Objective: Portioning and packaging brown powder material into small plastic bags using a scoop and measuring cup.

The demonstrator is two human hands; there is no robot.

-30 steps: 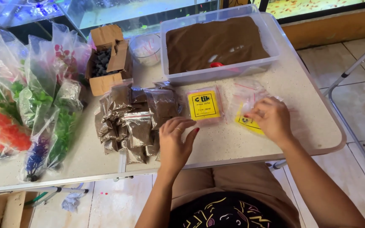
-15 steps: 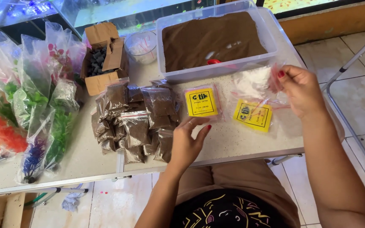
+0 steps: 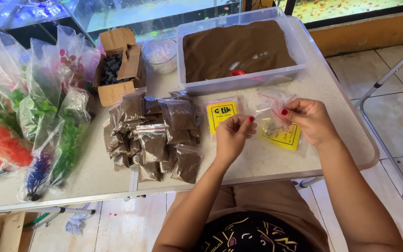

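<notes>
the right hand [image 3: 309,120] pinches a small clear bag [image 3: 272,103] above the surface [image 3: 332,88]. the left hand [image 3: 233,136], fingers half closed and holding nothing, is just beside it, with a yellow packet [image 3: 221,113] behind.

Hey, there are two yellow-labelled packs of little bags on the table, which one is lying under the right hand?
The yellow-labelled pack nearer the table's right edge, partly hidden beneath the right hand. The other pack lies uncovered, left of it, beside the filled brown bags.
</notes>
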